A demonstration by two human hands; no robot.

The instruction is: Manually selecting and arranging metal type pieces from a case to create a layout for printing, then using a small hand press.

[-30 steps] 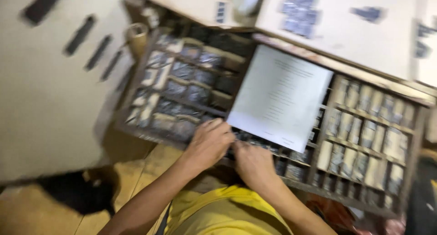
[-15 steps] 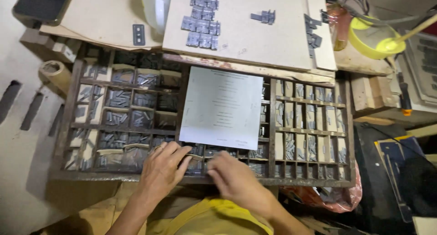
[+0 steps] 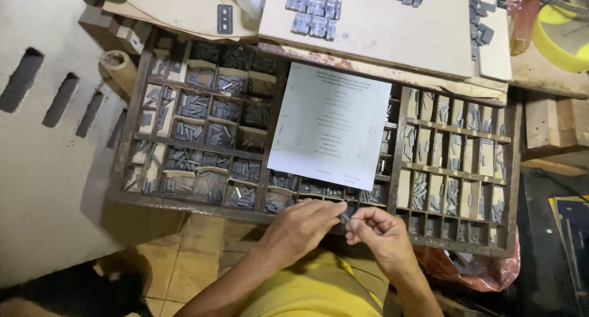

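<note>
Both hands [image 3: 340, 228] pinching metal type [image 3: 345, 219], at tray's front edge [image 3: 245, 211]

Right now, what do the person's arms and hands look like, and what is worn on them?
Both forearms are bare, with no sleeves showing. The left hand and the right hand wear no gloves; I see no rings or watch. Below them shows a yellow cloth garment.

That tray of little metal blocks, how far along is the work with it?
Done: several groups of grey blocks already lie on the board above the wooden tray. In hand: the left hand and right hand pinch one small metal piece together. Left: the tray's compartments remain full, and the printed sheet lies on them.
</note>
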